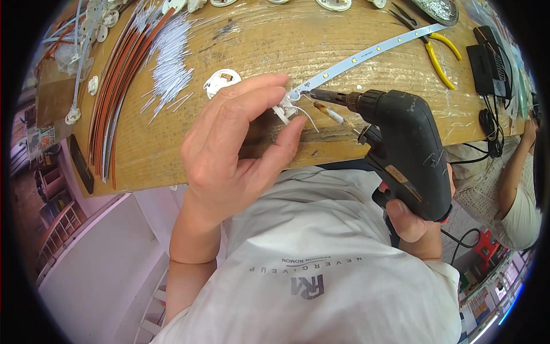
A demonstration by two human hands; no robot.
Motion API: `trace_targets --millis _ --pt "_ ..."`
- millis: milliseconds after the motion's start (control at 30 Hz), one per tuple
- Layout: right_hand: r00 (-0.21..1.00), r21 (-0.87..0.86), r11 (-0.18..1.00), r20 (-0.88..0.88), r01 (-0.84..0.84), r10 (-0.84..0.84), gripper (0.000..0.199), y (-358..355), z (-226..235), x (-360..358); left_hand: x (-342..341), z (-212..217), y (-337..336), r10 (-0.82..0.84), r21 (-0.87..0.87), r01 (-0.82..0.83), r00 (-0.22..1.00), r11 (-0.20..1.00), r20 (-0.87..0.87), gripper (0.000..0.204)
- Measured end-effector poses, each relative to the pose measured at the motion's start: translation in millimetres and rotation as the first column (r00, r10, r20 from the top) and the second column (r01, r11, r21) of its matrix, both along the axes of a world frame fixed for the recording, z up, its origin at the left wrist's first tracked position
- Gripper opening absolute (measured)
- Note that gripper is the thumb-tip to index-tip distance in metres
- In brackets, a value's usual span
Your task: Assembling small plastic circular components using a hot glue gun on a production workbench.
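My left hand [226, 135] pinches a small white plastic fitting [283, 110] between thumb and fingers, so part of it is hidden. Thin white wires [308, 114] come from the fitting beside the end of a white LED strip [366, 54], which runs off to the upper right across the table. My right hand [409, 221] is wrapped round the grip of a black soldering gun [409, 137]. Its metal tip points left and is at the strip's end, close to the wires. Whether it touches them I cannot tell. A short brown-and-white stick-like piece [330, 113] shows just below the barrel.
Pliers with yellow handles [438, 57] and a dish [440, 8] are at the far right, near a black power box [487, 69]. A round white cap [222, 82] lies behind my left hand. Cut white wires [172, 57] and brown strips [117, 86] lie left. Another person [498, 178] sits right.
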State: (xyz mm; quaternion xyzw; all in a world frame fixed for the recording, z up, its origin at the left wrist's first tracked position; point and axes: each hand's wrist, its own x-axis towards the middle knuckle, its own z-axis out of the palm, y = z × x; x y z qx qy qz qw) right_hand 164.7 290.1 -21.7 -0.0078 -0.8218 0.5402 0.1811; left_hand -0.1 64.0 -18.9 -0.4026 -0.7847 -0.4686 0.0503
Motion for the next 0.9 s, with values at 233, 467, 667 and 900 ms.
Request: trace_targets --millis 233,467,667,900 --pt "1.0 -0.043 0.999 0.008 0.027 -0.027 0.034 -2 -3 2 0 0 0 -0.002 0.007 0.002 1.0 1.0 0.0 0.039" --pt "0.997 -0.173 0.983 0.053 0.058 -0.049 0.033 -4 -5 10 -1 0 0 -0.016 0.01 0.016 1.0 1.0 -0.011 0.039" --pt "0.983 -0.395 0.901 0.122 0.177 -0.14 0.036 -12 4 7 2 5 3 0.002 -0.005 -0.002 1.0 1.0 0.019 0.041" --pt "0.936 -0.496 0.833 0.345 0.247 -0.072 0.073 -6 8 23 1 27 12 -0.058 -0.131 0.048 0.996 0.99 -0.073 0.029"
